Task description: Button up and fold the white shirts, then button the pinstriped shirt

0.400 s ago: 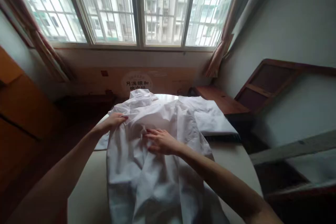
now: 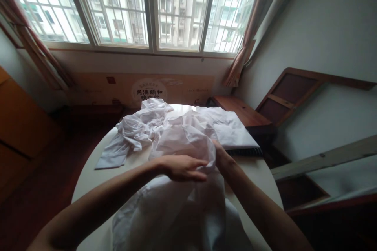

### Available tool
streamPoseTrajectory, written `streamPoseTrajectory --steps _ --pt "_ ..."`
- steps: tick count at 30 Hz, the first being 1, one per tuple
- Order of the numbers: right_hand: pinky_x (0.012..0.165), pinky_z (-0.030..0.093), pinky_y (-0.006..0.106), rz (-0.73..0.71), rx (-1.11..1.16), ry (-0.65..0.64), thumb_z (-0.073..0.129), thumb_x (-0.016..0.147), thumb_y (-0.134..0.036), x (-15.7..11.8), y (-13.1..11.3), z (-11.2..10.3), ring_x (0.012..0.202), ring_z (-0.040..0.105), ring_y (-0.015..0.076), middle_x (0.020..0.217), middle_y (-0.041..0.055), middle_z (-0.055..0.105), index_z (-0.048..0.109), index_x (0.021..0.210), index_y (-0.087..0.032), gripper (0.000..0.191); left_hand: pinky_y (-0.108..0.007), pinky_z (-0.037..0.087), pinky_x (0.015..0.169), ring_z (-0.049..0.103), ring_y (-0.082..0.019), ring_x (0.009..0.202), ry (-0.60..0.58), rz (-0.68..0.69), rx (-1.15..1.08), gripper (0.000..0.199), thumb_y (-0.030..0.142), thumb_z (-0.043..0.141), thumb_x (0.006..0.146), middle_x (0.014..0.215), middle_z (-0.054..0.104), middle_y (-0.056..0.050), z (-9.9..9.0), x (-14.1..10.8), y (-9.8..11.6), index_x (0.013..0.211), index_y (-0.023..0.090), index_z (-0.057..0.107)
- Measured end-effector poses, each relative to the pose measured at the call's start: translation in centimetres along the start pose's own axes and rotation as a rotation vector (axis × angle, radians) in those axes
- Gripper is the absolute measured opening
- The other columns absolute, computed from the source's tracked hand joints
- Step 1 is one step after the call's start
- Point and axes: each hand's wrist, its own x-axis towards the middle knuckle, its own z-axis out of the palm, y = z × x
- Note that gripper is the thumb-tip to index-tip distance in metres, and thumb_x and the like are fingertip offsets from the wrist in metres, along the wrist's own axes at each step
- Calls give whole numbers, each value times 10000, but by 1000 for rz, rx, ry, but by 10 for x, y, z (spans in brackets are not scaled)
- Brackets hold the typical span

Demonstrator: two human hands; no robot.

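A large white cloth (image 2: 182, 137), loosely bunched, lies across the round pale table and hangs toward me. My left hand (image 2: 184, 168) reaches over its middle, fingers pointing right and somewhat apart, touching a raised fold. On the cloth's right side is my right hand (image 2: 219, 151); its fingers are hidden behind the fabric. A crumpled white cloth (image 2: 137, 127) rests at the table's back left, with a flat grey-white piece (image 2: 113, 153) beside it. At the back right sits a flat, folded white cloth (image 2: 232, 129) on something dark.
The round table (image 2: 94, 182) has its curved rim on both sides. Behind it are a reddish wooden desk (image 2: 244, 111) and a barred window. A wooden rail (image 2: 324, 159) runs along the right, and an orange cabinet (image 2: 23, 125) stands at the left.
My left hand has moved right, from the cloth's left edge to its middle. My right hand has shifted right and behind the fabric. The cloth's left side has been drawn inward, uncovering table.
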Motion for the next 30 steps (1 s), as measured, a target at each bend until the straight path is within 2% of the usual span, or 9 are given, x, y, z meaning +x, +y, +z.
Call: streamPoseTrajectory --steps 5,11,15,18,20,22,24,26,30 --pt "916 457 394 -250 -129 218 622 740 -349 -18 -27 -25 1016 598 209 1109 81 627 579 1047 -206 341 -243 425 674 619 -196 787 -40 -154 270 592 575 614 714 878 674 -56 22 -14 -22 1170 198 581" --pt "967 385 450 -387 -1046 16 702 652 -472 -2 -2 20 1161 495 309 1313 162 492 481 1267 -163 722 -274 434 690 597 -217 810 7 -242 466 375 353 638 709 847 645 -48 40 -21 -5 1056 218 588" --pt "896 421 375 -326 -1209 133 610 735 -276 46 10 44 1043 565 281 1114 148 624 584 1129 -152 414 -303 472 772 605 -239 938 56 -174 173 604 347 535 790 1060 625 -131 79 -17 30 1336 147 374" --pt "769 461 302 -339 -1048 322 442 805 -186 66 8 37 865 596 209 929 88 667 620 1009 -158 272 -333 481 841 566 -286 1086 -235 -67 -114 942 448 620 743 1194 568 -188 90 -13 37 1449 45 144" --pt "680 462 268 -333 -997 118 488 789 -223 67 2 24 755 587 182 823 55 661 634 922 -148 210 -330 491 837 558 -286 1112 -532 20 -303 909 452 663 716 1185 584 -154 72 -13 27 1428 56 261" --pt "621 452 247 -203 -980 -362 619 724 -300 64 -8 8 684 578 165 749 33 651 647 846 -135 206 -321 500 822 589 -263 1069 -616 46 -467 672 445 647 737 1128 624 -101 35 -17 5 1302 114 494" --pt "615 453 243 -86 -924 -605 644 721 -396 65 -21 -4 695 589 163 773 39 657 655 852 -133 294 -310 517 757 649 -228 894 -284 -112 -533 511 481 637 734 986 675 -95 -10 -20 -24 1104 129 637" --pt "647 458 256 -126 -935 -339 548 801 -443 73 -33 -9 747 601 168 851 66 662 645 925 -137 343 -255 508 633 634 -160 671 363 -387 -436 462 537 616 729 772 677 -73 -46 -17 -55 946 132 664" --pt "790 437 318 -269 -1228 305 517 831 -431 104 -38 2 902 594 213 993 109 647 615 1031 -157 353 -235 429 468 552 -140 475 526 -655 -285 591 638 418 804 595 596 -45 -65 11 -105 1005 109 588"
